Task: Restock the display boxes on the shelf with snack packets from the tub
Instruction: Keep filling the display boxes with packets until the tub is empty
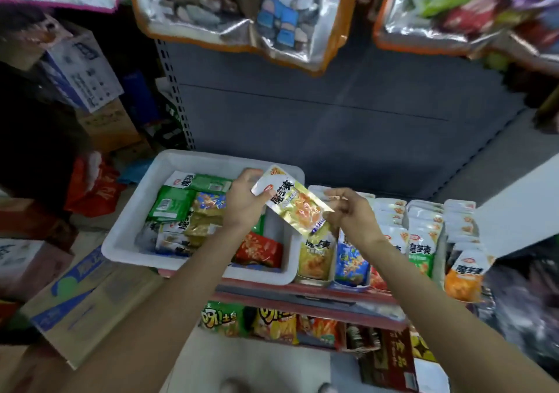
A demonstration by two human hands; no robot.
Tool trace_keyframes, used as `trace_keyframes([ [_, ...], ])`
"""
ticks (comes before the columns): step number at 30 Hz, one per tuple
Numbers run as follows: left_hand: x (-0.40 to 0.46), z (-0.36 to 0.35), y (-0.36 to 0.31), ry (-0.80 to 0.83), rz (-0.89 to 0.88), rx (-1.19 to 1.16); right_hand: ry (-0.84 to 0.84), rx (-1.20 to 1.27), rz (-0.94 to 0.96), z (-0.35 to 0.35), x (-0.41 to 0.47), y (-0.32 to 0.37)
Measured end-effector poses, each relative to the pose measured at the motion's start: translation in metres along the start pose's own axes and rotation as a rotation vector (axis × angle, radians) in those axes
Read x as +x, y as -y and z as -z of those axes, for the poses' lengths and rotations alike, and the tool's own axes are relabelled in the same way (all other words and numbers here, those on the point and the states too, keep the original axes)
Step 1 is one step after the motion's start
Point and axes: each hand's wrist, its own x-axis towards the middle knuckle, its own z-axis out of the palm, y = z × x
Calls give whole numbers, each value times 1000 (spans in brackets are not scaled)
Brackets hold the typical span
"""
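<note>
A gold and white snack packet (292, 200) is held up between both hands above the tub's right edge. My left hand (243, 200) grips its upper left end. My right hand (348, 208) pinches its lower right corner. Below sits the white plastic tub (130, 226) on the shelf, holding several green, gold and red packets (181, 211). To the right of the tub, display boxes (316, 261) stand in a row with upright packets: yellow, blue (352, 259), red, green (422, 255) and orange (464, 274).
The grey shelf back panel (317, 114) rises behind the tub. Large bags of goods (236, 8) hang overhead. Cardboard cartons (81, 302) are stacked at the left. A lower shelf (272, 323) carries snack bags. A white board (514, 211) leans at the right.
</note>
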Motion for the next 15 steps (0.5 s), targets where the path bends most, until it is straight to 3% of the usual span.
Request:
trace_keyframes([
  [5, -8, -31, -22, 111, -279, 58, 70, -707, 126, 24, 4, -16],
  [7, -12, -41, -25, 186, -428, 191, 114, -852, 174, 27, 2, -19],
  [10, -20, -51, -26, 246, -574, 339, 97, -702, 182, 32, 0, -18],
  [15, -18, -48, -30, 274, -591, 315, 22, -488, 219, 39, 1, -12],
])
